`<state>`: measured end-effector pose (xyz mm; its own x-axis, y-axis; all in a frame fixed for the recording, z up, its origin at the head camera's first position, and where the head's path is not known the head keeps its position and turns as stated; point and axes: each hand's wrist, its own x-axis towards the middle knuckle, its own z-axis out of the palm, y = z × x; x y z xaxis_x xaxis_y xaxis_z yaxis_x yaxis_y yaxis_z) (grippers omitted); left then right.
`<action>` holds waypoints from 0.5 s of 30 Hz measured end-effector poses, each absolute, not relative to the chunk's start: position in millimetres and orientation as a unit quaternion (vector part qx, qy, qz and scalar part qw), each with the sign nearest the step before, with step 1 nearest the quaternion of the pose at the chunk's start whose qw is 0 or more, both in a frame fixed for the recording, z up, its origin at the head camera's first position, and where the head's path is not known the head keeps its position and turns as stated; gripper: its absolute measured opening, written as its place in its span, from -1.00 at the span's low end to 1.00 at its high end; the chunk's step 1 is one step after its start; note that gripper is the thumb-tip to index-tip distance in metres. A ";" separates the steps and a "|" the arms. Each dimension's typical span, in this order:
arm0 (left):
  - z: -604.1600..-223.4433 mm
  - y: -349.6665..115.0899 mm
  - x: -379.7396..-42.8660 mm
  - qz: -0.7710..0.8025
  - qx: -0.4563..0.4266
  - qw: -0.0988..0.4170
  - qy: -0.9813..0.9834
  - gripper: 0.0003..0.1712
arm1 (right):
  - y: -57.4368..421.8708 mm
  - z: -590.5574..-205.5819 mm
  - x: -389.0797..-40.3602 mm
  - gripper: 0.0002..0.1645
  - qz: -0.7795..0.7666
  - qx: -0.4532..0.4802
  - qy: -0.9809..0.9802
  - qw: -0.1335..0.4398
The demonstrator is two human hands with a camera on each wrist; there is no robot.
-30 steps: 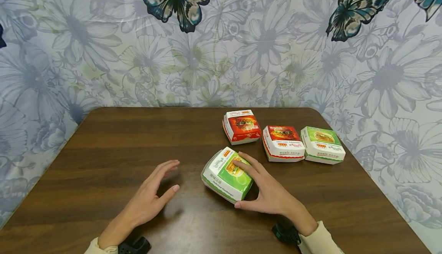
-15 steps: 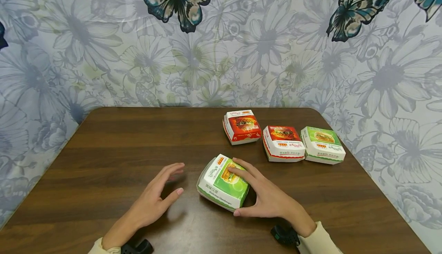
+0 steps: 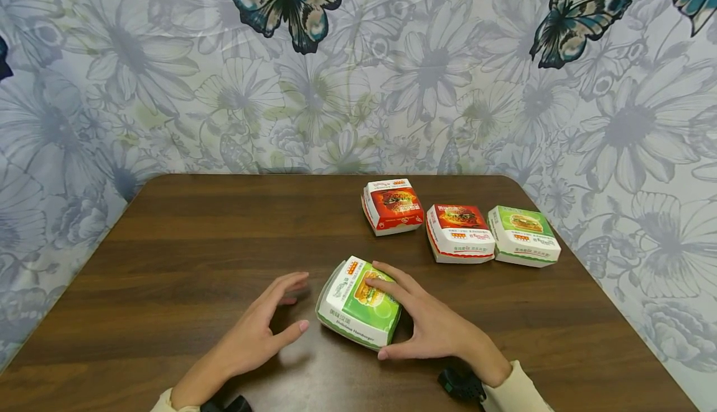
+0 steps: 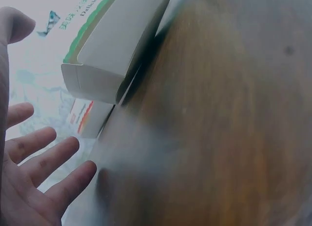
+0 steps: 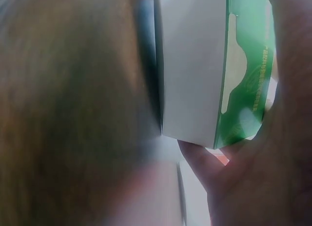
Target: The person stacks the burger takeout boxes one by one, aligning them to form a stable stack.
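A green-and-white hamburger box [image 3: 358, 303], with a burger printed on top, sits at a slant on the near middle of the table in the head view. My right hand [image 3: 439, 325] holds it from the right, thumb at the near corner and fingers over the far side. In the right wrist view the hamburger box [image 5: 192, 65] shows its white side and green end against that hand. To the left, my left hand [image 3: 252, 337] has its fingers spread and touches nothing. The left wrist view shows those open fingers apart from the hamburger box [image 4: 105, 55].
Behind stand a red hamburger box [image 3: 394, 206], a red-and-white hamburger box [image 3: 460, 238] and another green-and-white hamburger box [image 3: 523, 238], the latter two side by side. The brown wooden table [image 3: 224, 225] ends at a flowered wall covering [image 3: 336, 113] with butterflies.
My right hand has brought the green-and-white hamburger box nearer and slightly left across the table. The left hand has shifted a little right and nearer. The boxes behind have stayed put.
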<state>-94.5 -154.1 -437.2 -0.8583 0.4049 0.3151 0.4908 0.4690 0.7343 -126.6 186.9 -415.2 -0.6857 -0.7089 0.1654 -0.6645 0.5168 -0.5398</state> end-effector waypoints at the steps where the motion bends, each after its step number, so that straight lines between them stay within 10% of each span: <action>1: -437.6 -153.6 -94.3 -0.444 -0.261 0.046 -0.856 -0.16 | 186.6 -415.5 -126.5 0.28 -0.293 -0.397 0.869 0.037; 15: -437.5 -151.1 -93.5 -0.443 -0.268 0.038 -0.855 -0.14 | 185.7 -417.5 -125.0 0.26 -0.277 -0.414 0.867 0.013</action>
<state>-93.5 -151.1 -437.5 -0.8535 0.4244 0.3025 0.4919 0.4643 0.7365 -125.0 185.7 -417.5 -0.6570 -0.7251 0.2064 -0.7103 0.5037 -0.4917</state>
